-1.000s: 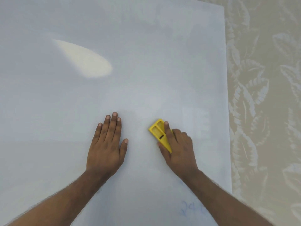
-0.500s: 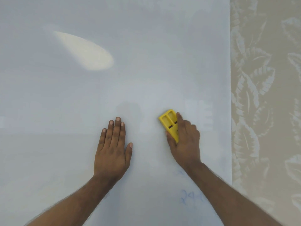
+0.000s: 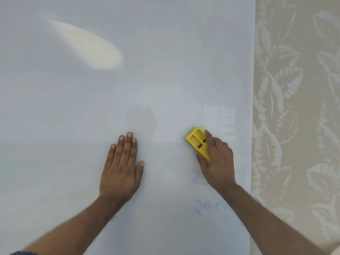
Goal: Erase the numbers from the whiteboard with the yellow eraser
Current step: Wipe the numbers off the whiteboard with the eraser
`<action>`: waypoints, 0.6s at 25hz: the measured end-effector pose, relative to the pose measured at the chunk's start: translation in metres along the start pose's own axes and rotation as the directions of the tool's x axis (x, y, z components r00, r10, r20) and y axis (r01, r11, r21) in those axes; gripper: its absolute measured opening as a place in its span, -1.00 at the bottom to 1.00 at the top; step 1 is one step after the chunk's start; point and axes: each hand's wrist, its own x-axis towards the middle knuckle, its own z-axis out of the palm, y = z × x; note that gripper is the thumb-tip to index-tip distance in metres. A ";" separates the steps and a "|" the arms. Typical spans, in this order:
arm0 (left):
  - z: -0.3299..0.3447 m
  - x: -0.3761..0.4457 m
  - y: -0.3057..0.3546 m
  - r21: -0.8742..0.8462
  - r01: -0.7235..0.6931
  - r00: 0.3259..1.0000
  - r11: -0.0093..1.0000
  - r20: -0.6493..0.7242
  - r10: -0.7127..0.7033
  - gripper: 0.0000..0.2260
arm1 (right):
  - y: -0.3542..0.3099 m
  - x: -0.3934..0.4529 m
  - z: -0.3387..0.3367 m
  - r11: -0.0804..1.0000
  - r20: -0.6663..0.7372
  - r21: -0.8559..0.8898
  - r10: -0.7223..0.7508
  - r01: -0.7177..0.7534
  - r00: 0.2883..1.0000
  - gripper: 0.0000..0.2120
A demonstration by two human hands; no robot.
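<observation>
**Eraser's up top, numbers are down low – mid-wipe check**

While my right hand [image 3: 216,161] has its fingers [image 3: 208,138] wrapped over the yellow eraser [image 3: 197,141], pinning it flat on the whiteboard [image 3: 165,80], the numbers that are left sit nearer to me. Thumb's on the near-left edge of the eraser, index finger laid along its top, the rest curled behind. Firm grip from what I can see.

My left hand [image 3: 120,168] is holding nothing, just spread flat with the fingers close together, palm down on the board well to the left of the eraser. Looks like it's bracing the board.

Moving out: there's a faint blue smudge of digits [image 3: 197,178] just beside my right wrist, partly hidden by it, and a clearer blue "24" something [image 3: 207,208] closer to me, beside the forearm. Rest of the board looks clean, apart from a bright glare patch [image 3: 88,46] up left. Leafy tablecloth [image 3: 294,107] runs off to the right.

So I'd call it partway through the erasing step. Next move, I reckon: drag the eraser back toward me over both groups, keeping pressure down.
</observation>
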 end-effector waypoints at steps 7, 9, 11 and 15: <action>0.003 -0.008 0.006 -0.020 0.009 1.000 1.000 -0.015 -0.009 -0.41 | -0.036 -0.035 0.011 0.980 0.100 0.097 -0.182 0.173 0.978 -0.41; 0.003 -0.013 0.007 -0.031 0.008 1.000 0.999 -0.007 -0.008 -0.41 | -0.033 -0.061 0.008 0.966 0.161 0.083 -0.256 0.245 0.953 -0.41; 0.004 -0.020 0.007 -0.033 -0.003 1.000 0.999 0.003 0.003 -0.40 | -0.018 -0.078 0.002 0.952 0.214 0.054 -0.307 0.302 0.927 -0.40; 0.005 -0.035 0.009 -0.024 -0.016 1.000 1.000 0.022 0.017 -0.41 | 0.020 -0.062 -0.015 0.967 0.209 0.011 -0.253 0.256 0.945 -0.43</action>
